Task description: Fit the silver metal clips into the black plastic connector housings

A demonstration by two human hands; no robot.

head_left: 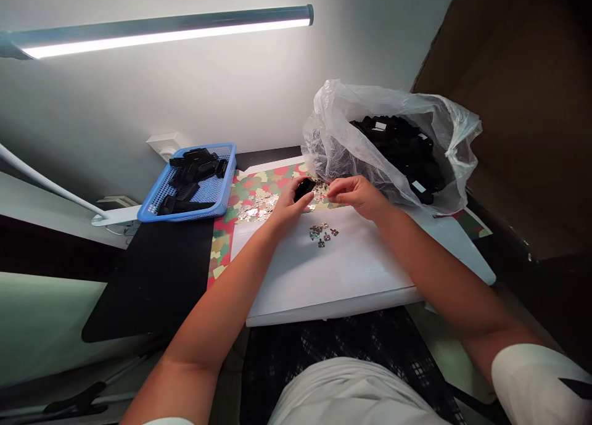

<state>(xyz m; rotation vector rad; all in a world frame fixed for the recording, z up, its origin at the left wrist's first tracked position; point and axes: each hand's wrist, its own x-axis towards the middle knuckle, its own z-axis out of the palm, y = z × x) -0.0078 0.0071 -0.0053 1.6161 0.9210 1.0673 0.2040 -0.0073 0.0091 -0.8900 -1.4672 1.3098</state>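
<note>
The part (304,189) is black, basket (187,214) blue, sheet (259,183) camouflage-patterned.

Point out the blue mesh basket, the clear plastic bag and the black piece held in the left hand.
Blue mesh basket (226,193): head view, on its right-hand wall.
Clear plastic bag (330,138): head view, on its crumpled left side.
Black piece (304,190): head view, on its exposed surface.

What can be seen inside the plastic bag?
The plastic bag holds a heap of black pieces, a few showing white patches. The lower pieces are covered by those on top and by the bag's crumpled near side.
</note>
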